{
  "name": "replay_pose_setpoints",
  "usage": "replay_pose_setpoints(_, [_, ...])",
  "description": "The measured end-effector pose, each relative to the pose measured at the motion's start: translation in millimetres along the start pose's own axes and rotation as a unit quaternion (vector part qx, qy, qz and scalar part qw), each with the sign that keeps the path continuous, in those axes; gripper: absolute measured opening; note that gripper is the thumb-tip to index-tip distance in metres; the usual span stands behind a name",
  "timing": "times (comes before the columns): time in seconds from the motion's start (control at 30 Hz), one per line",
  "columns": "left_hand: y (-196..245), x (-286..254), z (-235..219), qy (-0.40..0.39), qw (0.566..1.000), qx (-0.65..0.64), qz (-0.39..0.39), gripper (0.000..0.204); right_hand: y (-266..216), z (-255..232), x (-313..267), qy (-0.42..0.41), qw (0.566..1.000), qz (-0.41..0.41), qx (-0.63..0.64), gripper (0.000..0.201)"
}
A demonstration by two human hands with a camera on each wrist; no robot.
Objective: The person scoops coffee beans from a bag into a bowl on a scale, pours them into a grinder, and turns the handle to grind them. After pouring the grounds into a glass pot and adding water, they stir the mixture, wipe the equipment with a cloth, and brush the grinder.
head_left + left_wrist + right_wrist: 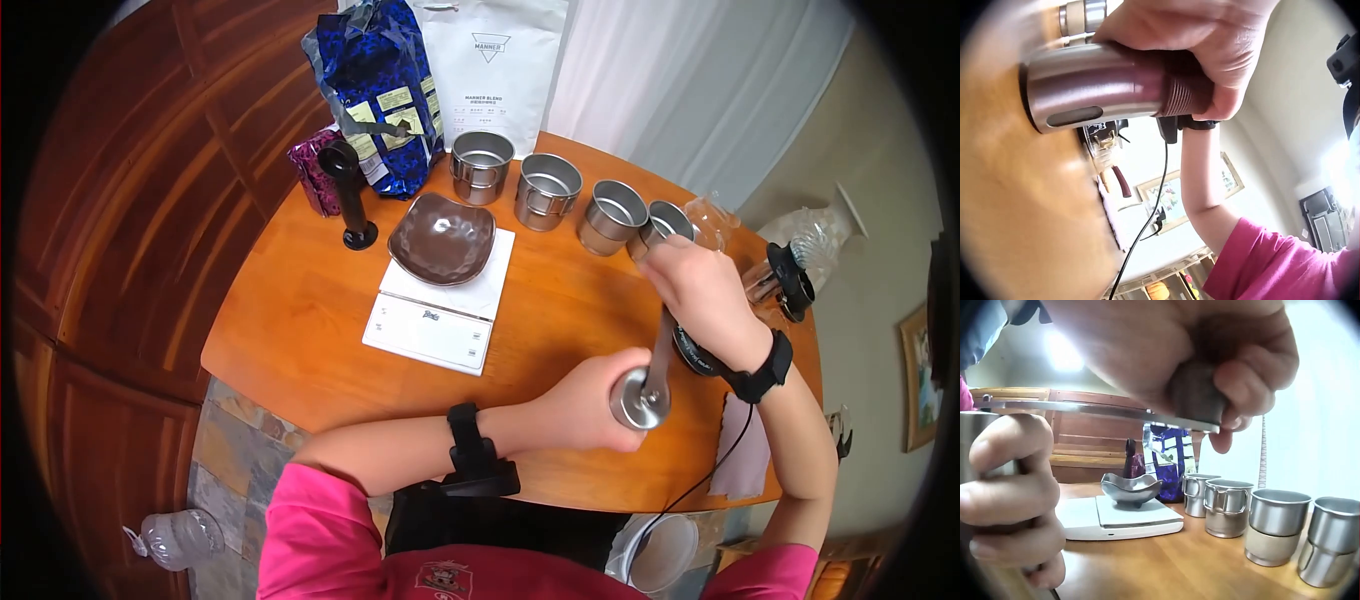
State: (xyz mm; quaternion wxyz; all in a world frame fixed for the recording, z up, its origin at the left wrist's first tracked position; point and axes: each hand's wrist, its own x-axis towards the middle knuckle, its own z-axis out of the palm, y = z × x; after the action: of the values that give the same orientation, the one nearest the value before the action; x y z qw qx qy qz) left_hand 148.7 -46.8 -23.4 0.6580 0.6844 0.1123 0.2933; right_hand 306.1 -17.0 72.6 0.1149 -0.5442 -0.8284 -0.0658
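Observation:
A cylindrical steel hand grinder is gripped round its body by my left hand, over the table's near part. From its top a flat metal crank arm reaches out to a dark knob. My right hand holds that knob with curled fingers, at the far right end of the crank. In the left wrist view the grinder's side shows an oval slot, and its foot is close to the wooden table; whether it touches cannot be told.
A brown dish sits on a white scale at centre-left. Several steel cups line the back, beside coffee bags and a black upright tool. A pinkish cloth lies at the right edge; a cable hangs from the right wrist.

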Motion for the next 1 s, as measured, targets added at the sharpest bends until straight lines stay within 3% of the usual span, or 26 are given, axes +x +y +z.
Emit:
replay_pose_setpoints(0.13, [2.1,0.5,-8.4,0.003,0.999,-0.051,-0.019,0.045,16.2,1.3,-2.9,-0.063,0.987,-0.027,0.144,0.019])
replay_pose_setpoints(0.2, [2.7,0.3,-11.0,0.003,0.998,-0.051,-0.023,0.045,22.8,-14.0,-12.3,-0.110,0.953,-0.075,0.271,0.023])
replay_pose_setpoints(0.23, [3.3,0.9,-12.1,-0.010,0.999,-0.046,-0.027,0.046,26.3,-22.4,-16.7,-0.154,0.943,-0.068,0.287,0.029])
replay_pose_setpoints(0.33, [4.5,1.9,-10.0,-0.026,0.998,-0.047,-0.027,0.046,27.6,-32.6,-26.5,-0.163,0.932,-0.088,0.313,0.037])
replay_pose_setpoints(0.5, [3.9,1.2,-10.5,-0.036,0.999,-0.005,-0.020,0.051,36.1,-11.3,-40.3,-0.085,0.940,-0.080,0.320,0.038])
replay_pose_setpoints(0.57, [-1.7,1.0,-12.2,0.015,0.999,-0.033,-0.001,0.053,35.7,-3.7,-46.5,-0.047,0.941,-0.032,0.334,0.035])
replay_pose_setpoints(0.6, [-0.4,1.0,-13.2,0.017,0.999,-0.032,-0.002,0.053,33.6,-3.2,-51.1,-0.048,0.940,-0.033,0.336,0.035])
replay_pose_setpoints(0.7, [2.2,1.2,-15.4,0.033,0.997,-0.061,-0.037,0.052,20.3,-9.6,-68.6,-0.021,0.954,0.068,0.292,0.034])
replay_pose_setpoints(0.77, [0.1,0.0,-12.2,0.022,0.999,0.021,0.028,0.049,13.2,-8.0,-83.3,0.020,0.957,0.070,0.279,0.034])
replay_pose_setpoints(0.83, [6.0,0.3,-11.6,0.018,1.000,0.015,0.020,0.048,2.1,-7.6,-96.6,0.055,0.964,0.085,0.247,0.034])
replay_pose_setpoints(1.0, [4.8,0.5,-8.5,0.028,0.999,0.025,0.034,0.047,-26.3,-17.1,-115.9,0.037,0.979,0.136,0.150,0.035])
